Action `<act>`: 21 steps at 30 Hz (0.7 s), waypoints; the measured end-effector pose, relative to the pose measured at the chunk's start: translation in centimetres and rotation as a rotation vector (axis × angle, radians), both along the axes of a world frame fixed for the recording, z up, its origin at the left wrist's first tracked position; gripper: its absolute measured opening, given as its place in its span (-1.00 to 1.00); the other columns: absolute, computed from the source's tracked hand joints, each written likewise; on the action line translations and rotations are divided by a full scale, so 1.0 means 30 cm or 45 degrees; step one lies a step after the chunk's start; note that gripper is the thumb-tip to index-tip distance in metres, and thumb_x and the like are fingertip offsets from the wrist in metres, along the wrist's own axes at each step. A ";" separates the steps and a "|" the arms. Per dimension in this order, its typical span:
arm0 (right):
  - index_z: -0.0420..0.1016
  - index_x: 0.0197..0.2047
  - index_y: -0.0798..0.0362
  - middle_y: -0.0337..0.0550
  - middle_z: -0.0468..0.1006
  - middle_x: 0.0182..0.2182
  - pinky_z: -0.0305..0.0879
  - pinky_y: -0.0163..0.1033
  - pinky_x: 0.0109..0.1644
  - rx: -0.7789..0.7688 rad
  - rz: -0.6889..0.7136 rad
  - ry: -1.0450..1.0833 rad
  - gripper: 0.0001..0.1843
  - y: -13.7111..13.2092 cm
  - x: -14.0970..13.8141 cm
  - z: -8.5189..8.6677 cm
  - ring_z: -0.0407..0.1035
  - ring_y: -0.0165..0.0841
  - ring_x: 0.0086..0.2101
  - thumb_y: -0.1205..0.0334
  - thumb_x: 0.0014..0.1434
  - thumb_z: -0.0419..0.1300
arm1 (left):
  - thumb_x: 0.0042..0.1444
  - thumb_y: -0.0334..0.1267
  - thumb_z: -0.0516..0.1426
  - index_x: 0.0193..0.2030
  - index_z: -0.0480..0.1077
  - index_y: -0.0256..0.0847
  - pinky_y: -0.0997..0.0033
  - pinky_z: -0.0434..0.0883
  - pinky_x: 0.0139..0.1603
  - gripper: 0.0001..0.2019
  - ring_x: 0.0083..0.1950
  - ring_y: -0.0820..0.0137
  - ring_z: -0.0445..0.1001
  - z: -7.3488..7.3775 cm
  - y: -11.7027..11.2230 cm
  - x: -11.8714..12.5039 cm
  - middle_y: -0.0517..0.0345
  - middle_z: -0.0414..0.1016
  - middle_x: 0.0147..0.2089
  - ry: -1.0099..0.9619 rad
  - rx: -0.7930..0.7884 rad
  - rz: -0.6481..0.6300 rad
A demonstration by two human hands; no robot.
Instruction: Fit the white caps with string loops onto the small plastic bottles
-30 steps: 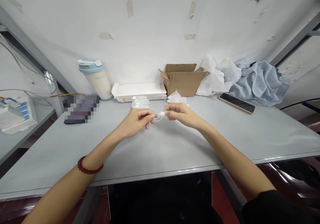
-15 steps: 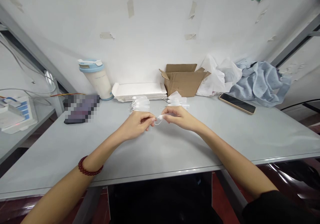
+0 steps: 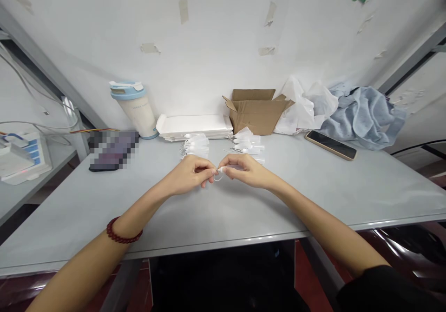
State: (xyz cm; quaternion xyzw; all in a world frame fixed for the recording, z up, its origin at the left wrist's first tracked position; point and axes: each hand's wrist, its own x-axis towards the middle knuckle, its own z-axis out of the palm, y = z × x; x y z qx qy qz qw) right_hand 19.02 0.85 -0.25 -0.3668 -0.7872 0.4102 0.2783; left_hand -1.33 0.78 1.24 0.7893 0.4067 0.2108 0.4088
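Between my hands, above the grey table, is a small translucent squeeze bottle with a white neck [image 3: 222,169] and a thin needle tip. My right hand [image 3: 245,170] is closed around it, and the fingers cover most of its body. My left hand [image 3: 191,175] pinches right at the tip; what lies between thumb and finger is hidden. A thin white strap [image 3: 218,178] loops below the fingertips. Just behind the hands lie two groups of similar bottles, one on the left [image 3: 197,143] and one on the right [image 3: 248,141].
Along the wall stand a blue-lidded tumbler [image 3: 135,109], a stack of white flat boxes [image 3: 195,125], an open cardboard box [image 3: 258,116], a white plastic bag [image 3: 303,105] and a light blue cloth [image 3: 365,116]. A phone [image 3: 331,144] lies at right, a blurred-out dark object [image 3: 113,151] at left.
My right hand has come slightly lower and nearer to the left fingertips, bringing the bottle with it. The gap where the needle showed has narrowed.
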 end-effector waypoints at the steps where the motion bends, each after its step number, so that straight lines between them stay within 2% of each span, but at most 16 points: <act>1: 0.46 -0.28 0.14 -0.16 0.49 -0.38 0.18 -0.31 -0.32 -0.022 0.012 0.013 -0.82 -0.002 0.000 0.001 0.29 -0.45 -0.43 0.24 0.19 0.09 | 0.15 -0.25 0.08 -0.49 0.46 -0.28 0.54 0.27 -0.50 -0.75 -0.55 0.51 0.35 0.000 0.000 -0.002 0.20 0.42 -0.57 -0.001 -0.011 -0.010; 6: 0.45 -0.30 0.14 -0.19 0.46 -0.41 0.16 -0.32 -0.34 -0.093 0.041 0.082 -0.84 -0.007 0.000 0.001 0.26 -0.47 -0.44 0.22 0.17 0.11 | 0.16 -0.23 0.09 -0.48 0.47 -0.29 0.53 0.25 -0.47 -0.74 -0.54 0.50 0.33 0.001 0.001 -0.012 0.21 0.37 -0.63 -0.028 -0.067 -0.057; 14: 0.40 -0.29 0.11 -0.28 0.39 -0.50 0.14 -0.34 -0.37 -0.124 0.075 0.143 -0.88 -0.004 0.001 -0.004 0.21 -0.51 -0.50 0.23 0.16 0.13 | 0.15 -0.22 0.10 -0.46 0.49 -0.30 0.50 0.28 -0.47 -0.74 -0.54 0.49 0.36 -0.010 0.009 -0.011 0.16 0.43 -0.58 -0.085 -0.176 -0.098; 21: 0.31 -0.25 0.06 -0.36 0.30 -0.58 0.07 -0.35 -0.44 -0.138 0.024 0.279 -0.86 -0.008 0.005 0.008 0.17 -0.51 -0.53 0.18 0.17 0.14 | 0.20 -0.19 0.07 -0.43 0.50 -0.29 0.48 0.33 -0.41 -0.71 -0.50 0.49 0.38 0.026 0.029 -0.034 0.11 0.51 -0.47 -0.164 -0.176 -0.117</act>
